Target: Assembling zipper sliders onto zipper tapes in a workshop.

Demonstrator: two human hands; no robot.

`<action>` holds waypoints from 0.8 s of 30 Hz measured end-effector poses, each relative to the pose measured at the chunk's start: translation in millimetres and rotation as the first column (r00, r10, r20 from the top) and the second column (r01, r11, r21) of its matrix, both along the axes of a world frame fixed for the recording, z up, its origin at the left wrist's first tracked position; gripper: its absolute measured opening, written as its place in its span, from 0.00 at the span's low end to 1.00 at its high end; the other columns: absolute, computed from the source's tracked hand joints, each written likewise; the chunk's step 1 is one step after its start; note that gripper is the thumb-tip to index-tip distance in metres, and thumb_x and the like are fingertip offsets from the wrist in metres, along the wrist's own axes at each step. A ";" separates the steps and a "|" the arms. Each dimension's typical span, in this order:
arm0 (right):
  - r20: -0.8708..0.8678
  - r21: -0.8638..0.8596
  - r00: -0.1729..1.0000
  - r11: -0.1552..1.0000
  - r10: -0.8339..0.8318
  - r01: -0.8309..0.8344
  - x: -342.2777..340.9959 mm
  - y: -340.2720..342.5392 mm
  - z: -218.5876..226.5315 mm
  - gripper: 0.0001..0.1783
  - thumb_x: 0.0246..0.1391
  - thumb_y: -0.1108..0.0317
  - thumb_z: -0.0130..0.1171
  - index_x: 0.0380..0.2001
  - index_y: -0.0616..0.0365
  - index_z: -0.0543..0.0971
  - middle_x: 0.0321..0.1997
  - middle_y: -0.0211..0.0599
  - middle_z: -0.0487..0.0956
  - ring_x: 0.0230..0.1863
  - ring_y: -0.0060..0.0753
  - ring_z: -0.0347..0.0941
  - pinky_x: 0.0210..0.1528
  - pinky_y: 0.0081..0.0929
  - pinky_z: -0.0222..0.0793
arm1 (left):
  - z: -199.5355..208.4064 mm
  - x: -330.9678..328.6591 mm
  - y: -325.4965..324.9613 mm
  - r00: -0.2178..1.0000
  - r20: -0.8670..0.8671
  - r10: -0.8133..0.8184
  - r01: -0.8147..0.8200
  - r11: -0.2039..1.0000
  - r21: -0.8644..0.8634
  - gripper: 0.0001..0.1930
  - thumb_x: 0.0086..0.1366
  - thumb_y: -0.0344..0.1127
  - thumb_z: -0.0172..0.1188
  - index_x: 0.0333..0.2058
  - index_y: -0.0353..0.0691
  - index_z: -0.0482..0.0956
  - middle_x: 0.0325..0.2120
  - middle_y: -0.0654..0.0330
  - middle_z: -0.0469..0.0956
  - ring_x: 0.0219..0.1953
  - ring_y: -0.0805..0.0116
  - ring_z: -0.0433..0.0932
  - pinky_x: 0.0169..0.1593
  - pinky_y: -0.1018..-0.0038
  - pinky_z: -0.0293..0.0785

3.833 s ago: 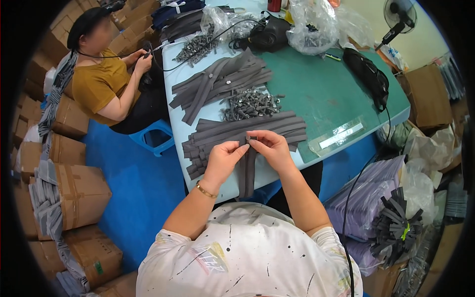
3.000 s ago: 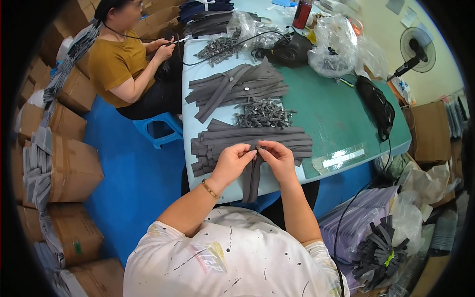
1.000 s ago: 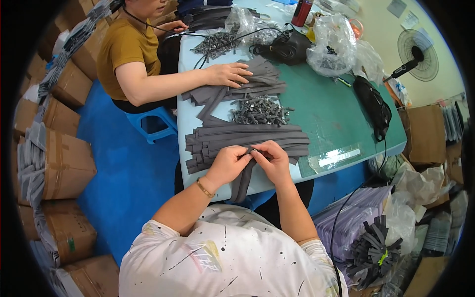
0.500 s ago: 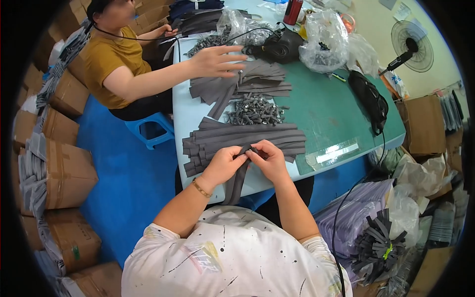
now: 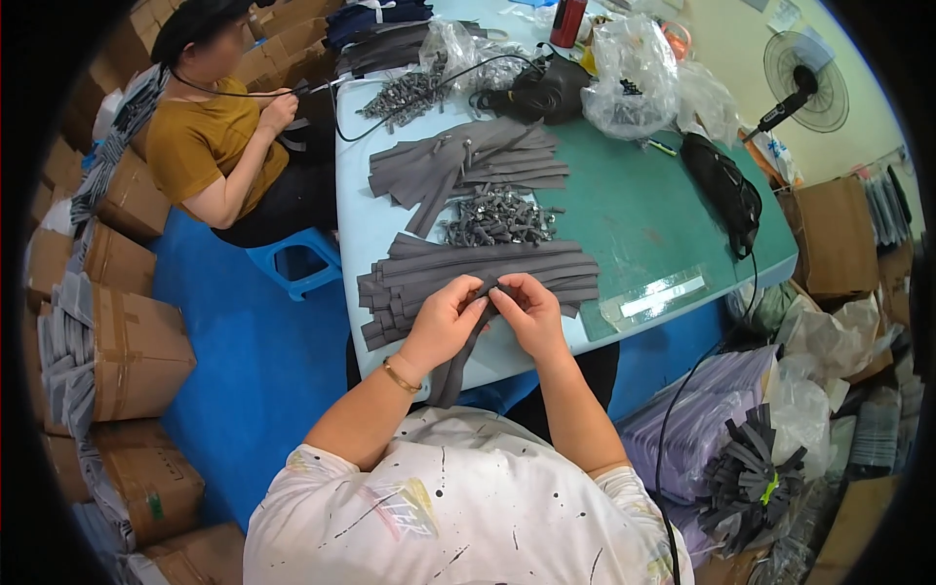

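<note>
My left hand point(image 5: 450, 312) and my right hand point(image 5: 527, 308) meet over the near edge of the table, each pinching one end of a dark grey zipper point(image 5: 450, 375). Its tail hangs down past the table edge, between my forearms. Whatever small part lies between my fingertips is hidden. Just beyond my hands, a stack of grey zippers point(image 5: 419, 266) lies across the table. Behind that stack is a heap of small grey zipper sliders point(image 5: 499, 216) with shiny metal parts. Farther off, more grey zippers point(image 5: 400, 168) are fanned out.
A co-worker point(image 5: 210, 146) sits at the left on a blue stool point(image 5: 297, 261), hands together at a grey strip. A green mat point(image 5: 634, 219) covers the table's right part, with a black pouch point(image 5: 721, 195) and plastic bags point(image 5: 634, 83). Cartons point(image 5: 146, 331) line the left.
The co-worker's outstretched arm has drawn back from over the table to their lap. My hands stay pinched at the zipper, and its hanging tail has swung and twisted slightly.
</note>
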State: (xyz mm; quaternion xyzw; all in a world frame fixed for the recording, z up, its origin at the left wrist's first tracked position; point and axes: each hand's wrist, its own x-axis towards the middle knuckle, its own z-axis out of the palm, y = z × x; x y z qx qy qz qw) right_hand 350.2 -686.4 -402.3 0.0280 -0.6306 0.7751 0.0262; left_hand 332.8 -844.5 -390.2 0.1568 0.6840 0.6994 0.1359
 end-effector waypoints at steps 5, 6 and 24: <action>-0.045 0.037 0.998 0.998 -0.041 0.043 -1.0 -2.3 0.2 0.07 0.54 0.74 0.56 0.37 0.64 0.75 0.31 0.28 0.77 0.32 0.14 0.72 0.34 0.14 0.68 | 8.2 3.0 2.0 0.993 -0.122 0.004 -0.024 0.986 -0.163 0.11 0.62 0.25 0.50 0.43 0.35 0.68 0.26 0.57 0.74 0.27 0.73 0.76 0.28 0.77 0.74; -0.041 0.036 0.998 0.998 -0.043 0.044 -1.3 -2.2 0.5 0.07 0.54 0.74 0.56 0.37 0.64 0.75 0.31 0.28 0.77 0.32 0.14 0.72 0.34 0.14 0.68 | 12.9 3.4 2.7 0.995 -0.099 -0.002 -0.013 0.989 -0.147 0.11 0.62 0.25 0.49 0.43 0.35 0.68 0.26 0.57 0.73 0.26 0.72 0.76 0.28 0.76 0.74; -0.055 0.173 0.998 0.985 -0.015 0.024 0.1 0.1 2.8 0.17 0.46 0.76 0.64 0.41 0.59 0.73 0.32 0.25 0.74 0.32 0.11 0.69 0.33 0.11 0.65 | 19.7 -2.6 -1.8 0.986 -0.123 0.112 -0.122 0.990 -0.075 0.08 0.60 0.26 0.58 0.38 0.34 0.78 0.28 0.66 0.70 0.35 0.80 0.71 0.39 0.84 0.68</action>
